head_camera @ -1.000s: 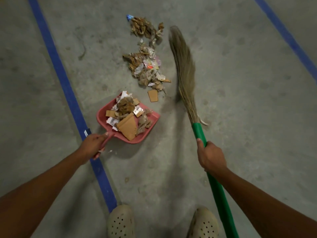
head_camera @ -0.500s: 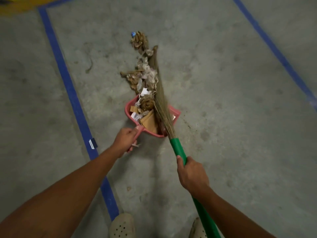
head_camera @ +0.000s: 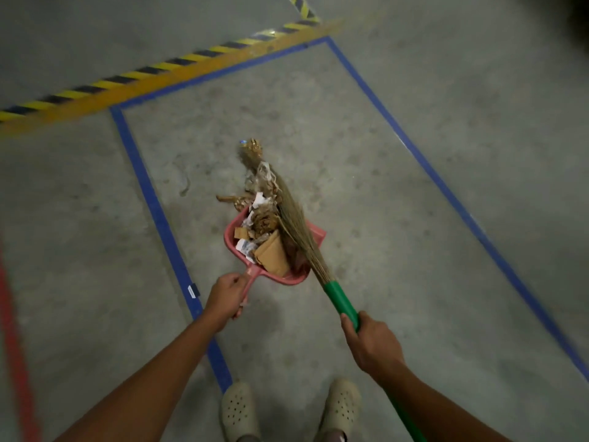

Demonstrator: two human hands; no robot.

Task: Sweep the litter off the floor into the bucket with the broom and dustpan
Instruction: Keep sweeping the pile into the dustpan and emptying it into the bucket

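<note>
Down on the concrete floor [head_camera: 398, 250], litter [head_camera: 258, 183] sits partly in the dustpan [head_camera: 230, 232], partly beyond its lip, left hand [head_camera: 226, 296] gripping the pan's handle, right hand [head_camera: 373, 342] gripping the broom [head_camera: 339, 301]; no bucket in sight.

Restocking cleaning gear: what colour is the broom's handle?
Green. The straw broom has a plain green handle; the head view shows it best.

The dustpan [head_camera: 288, 278] sits on the floor [head_camera: 414, 250], right of a tape line [head_camera: 159, 215]. Litter [head_camera: 271, 253] lies in it and just beyond its mouth. The broom [head_camera: 314, 263] crosses its right side. The left hand [head_camera: 226, 295] grips its handle; the right hand [head_camera: 373, 342] grips the broom shaft, nearer.
</note>
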